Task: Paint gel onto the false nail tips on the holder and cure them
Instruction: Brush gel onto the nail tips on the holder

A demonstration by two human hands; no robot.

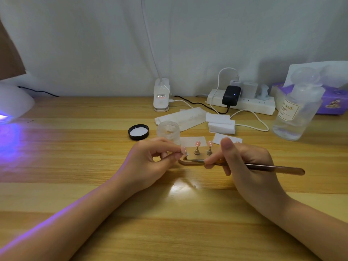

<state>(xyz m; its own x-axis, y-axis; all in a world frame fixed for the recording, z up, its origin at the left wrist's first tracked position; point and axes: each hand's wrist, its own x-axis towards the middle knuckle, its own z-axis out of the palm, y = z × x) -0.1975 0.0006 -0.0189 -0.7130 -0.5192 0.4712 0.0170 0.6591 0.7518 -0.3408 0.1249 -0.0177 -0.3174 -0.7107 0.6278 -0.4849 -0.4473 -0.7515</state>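
A gold holder (195, 157) lies at mid-table with pink false nail tips on small stands; two tips (198, 143) (210, 143) stand free. My left hand (150, 162) pinches the leftmost pink tip (184, 150) on its stand between thumb and fingers. My right hand (246, 162) grips a slim gel brush (273, 168), handle pointing right and its fine end lying low along the holder's front, just below the pinched tip. An open clear gel jar (169, 130) stands just behind the holder, its black lid (138, 132) beside it.
A white curing lamp (13, 104) glows violet at the far left. Behind are a clip lamp (161, 95), a power strip (243, 103) with cables, white pads (221, 122), a clear bottle (297, 110) and a purple tissue box (333, 102).
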